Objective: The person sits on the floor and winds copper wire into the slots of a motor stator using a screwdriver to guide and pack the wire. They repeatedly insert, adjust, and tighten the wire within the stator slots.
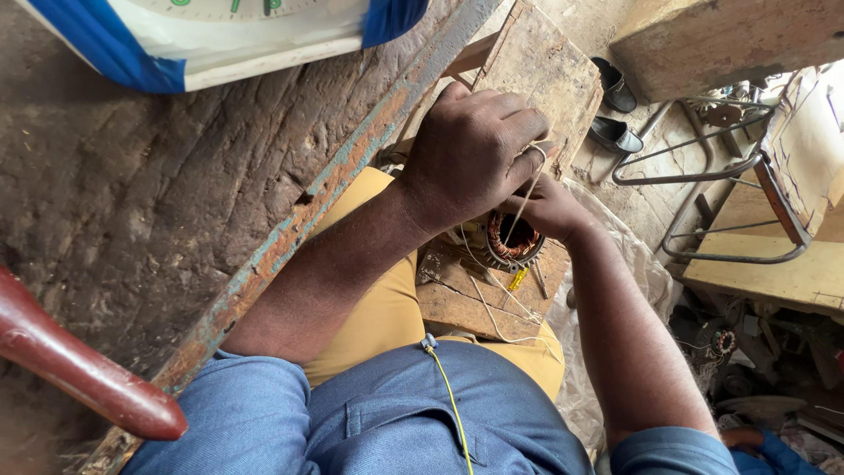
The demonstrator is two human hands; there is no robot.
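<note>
Wooden board (pixel 457 299) on lap; worn workbench (pixel 132 202) alongside.

Round motor stator (pixel 515 239) with copper windings, upright on a worn wooden board (pixel 466 299) across the lap, pale thin cord (pixel 526 195) running taut up from its centre

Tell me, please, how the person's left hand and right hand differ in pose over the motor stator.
The left hand sits above the stator, back up, fingers curled, pinching a thin pale string. The right hand lies lower, beside the stator, mostly hidden beneath the left; its grip cannot be made out. Both are bare and meet at the stator, over the wooden board.
</note>
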